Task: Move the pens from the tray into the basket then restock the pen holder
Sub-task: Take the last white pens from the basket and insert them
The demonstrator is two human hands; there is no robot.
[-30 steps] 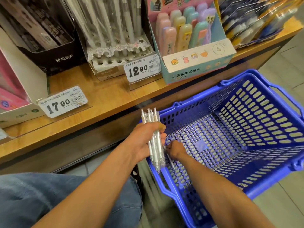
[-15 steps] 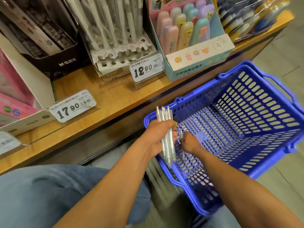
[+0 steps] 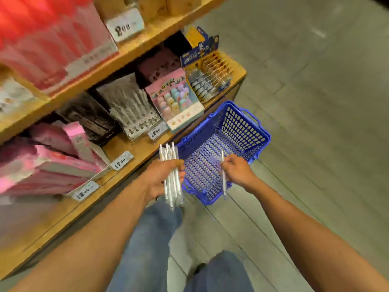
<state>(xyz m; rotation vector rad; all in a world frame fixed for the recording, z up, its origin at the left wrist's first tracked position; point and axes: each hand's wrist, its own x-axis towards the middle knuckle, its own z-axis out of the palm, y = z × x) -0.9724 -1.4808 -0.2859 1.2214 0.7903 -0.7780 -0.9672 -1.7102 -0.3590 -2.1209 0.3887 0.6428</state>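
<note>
My left hand (image 3: 162, 178) grips a bundle of several white pens (image 3: 171, 165), held upright beside the near left corner of the blue basket (image 3: 261, 135). My right hand (image 3: 235, 170) pinches a single white pen (image 3: 223, 175) above the basket's near end. The basket stands on the floor against the shelf, and I see nothing lying in it. The white pen holder (image 3: 130, 110), a display box with rows of white pens and a 12.90 tag in front, sits on the lower shelf. The picture is blurred by motion.
Wooden shelves (image 3: 134, 148) run along the left, with pink boxes (image 3: 63, 161), a black display box (image 3: 92, 121), a pastel eraser display (image 3: 179, 102) and price tags. Grey tiled floor (image 3: 315, 102) lies to the right. My jeans-clad legs are below my hands.
The view has pulled back and up, showing both shelves. My right hand has lifted out of the basket with one pen and moved apart from my left hand.
</note>
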